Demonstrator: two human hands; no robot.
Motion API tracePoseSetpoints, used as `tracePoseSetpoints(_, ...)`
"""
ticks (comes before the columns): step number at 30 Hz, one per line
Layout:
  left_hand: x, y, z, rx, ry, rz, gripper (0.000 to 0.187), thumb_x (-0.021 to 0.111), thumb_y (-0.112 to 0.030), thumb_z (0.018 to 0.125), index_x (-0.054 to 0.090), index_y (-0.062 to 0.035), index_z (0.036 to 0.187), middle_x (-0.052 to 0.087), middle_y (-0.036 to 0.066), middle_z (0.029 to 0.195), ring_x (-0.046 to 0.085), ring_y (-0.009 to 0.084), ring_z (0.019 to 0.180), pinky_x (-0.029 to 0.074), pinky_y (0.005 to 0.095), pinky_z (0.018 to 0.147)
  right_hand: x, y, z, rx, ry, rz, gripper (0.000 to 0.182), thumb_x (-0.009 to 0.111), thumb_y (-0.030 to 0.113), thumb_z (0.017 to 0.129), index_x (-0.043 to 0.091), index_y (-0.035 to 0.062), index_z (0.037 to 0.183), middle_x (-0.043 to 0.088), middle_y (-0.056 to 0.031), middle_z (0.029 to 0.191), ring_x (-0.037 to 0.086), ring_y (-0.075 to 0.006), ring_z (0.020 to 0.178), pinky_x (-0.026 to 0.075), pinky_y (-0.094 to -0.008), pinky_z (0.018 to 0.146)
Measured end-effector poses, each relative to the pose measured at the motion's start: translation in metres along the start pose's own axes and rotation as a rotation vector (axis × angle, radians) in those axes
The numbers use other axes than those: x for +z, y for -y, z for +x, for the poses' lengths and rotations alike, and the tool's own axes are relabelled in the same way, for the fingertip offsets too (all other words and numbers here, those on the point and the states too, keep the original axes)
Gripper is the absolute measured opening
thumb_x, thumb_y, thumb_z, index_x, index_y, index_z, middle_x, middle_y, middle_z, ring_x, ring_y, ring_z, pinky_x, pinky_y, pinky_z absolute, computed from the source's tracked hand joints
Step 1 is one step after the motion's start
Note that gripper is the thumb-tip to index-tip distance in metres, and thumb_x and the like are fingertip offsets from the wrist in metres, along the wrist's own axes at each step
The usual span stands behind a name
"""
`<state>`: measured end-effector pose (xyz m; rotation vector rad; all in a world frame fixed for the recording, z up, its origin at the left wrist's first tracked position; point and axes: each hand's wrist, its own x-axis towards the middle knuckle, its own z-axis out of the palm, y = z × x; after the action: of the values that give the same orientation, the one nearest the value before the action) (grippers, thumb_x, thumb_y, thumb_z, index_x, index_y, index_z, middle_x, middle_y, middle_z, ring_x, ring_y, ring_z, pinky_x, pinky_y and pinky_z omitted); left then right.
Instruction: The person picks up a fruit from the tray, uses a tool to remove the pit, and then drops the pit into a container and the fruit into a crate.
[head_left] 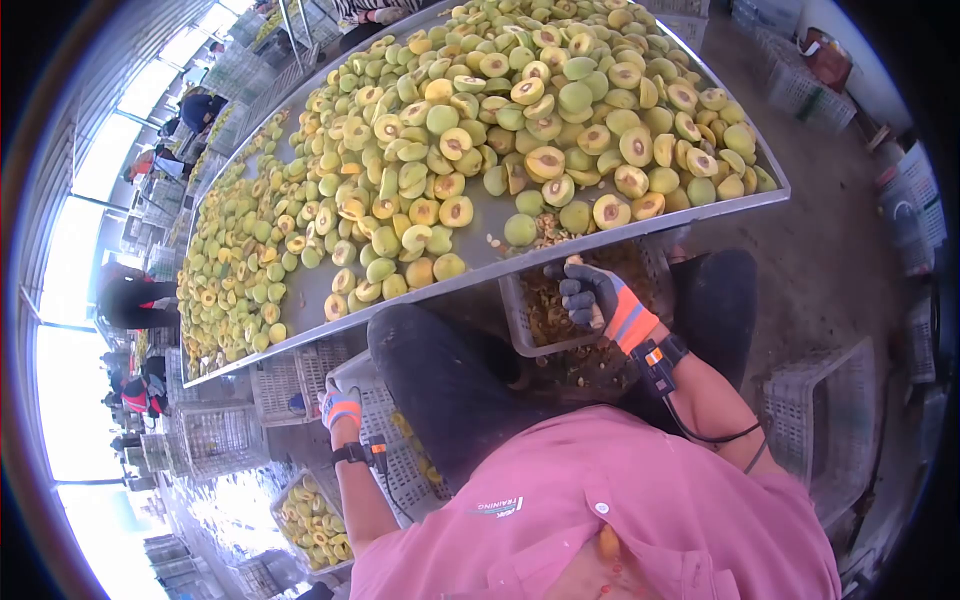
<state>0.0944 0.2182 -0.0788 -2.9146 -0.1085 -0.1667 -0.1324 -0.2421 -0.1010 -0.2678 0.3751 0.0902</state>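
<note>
Halved green-yellow fruits [455, 145], many showing brown centres, cover a metal table [500, 265] in front of me. My right hand [598, 298], in a grey and orange glove, is closed around a small tool with a pale handle, of which only the ends show. It is just below the table's edge, over a crate [528, 335] of pits and scraps. My left hand [341, 405], also gloved, is at the rim of a grey crate [378, 400] beside my leg; its fingers are partly hidden. Some fruit pieces [415, 445] lie in that crate.
A crate of fruit pieces [313, 525] stands on the floor at lower left, with stacked crates [220, 438] nearby. An empty-looking crate [825, 425] is at my right. Other people [135, 297] are along the left side. A co-worker's hand [385, 15] is beyond the table.
</note>
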Motion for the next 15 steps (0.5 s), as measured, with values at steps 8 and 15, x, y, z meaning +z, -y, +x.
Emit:
tracePoseSetpoints(8,-0.139,-0.187,0.077,0.696,-0.122,-0.808,0.033,0.063,-0.024,0.088,0.062,-0.0072,0.117,0.062,0.016,0.116,0.058,0.0335,0.109,0.045,0.0401,0.095,0.018,-0.026,-0.009,0.048,-0.428,-0.684,0.032,0.067,0.032,0.088,0.059,0.0058,0.072,0.054,-0.0043,0.055,0.049,-0.0181,0.037,0.035,-0.0314,0.032)
tracePoseSetpoints(15,-0.183,-0.361,0.141,1.045,-0.366,-0.684,0.044,0.066,-0.031,0.086,0.058,-0.0103,0.125,0.056,0.016,0.127,0.053,0.0351,0.116,0.042,0.0406,0.100,0.028,-0.023,-0.014,0.037,-0.395,-0.727,0.033,0.067,0.035,0.090,0.060,0.0074,0.073,0.056,-0.0040,0.056,0.050,-0.0141,0.039,0.037,-0.0298,0.034)
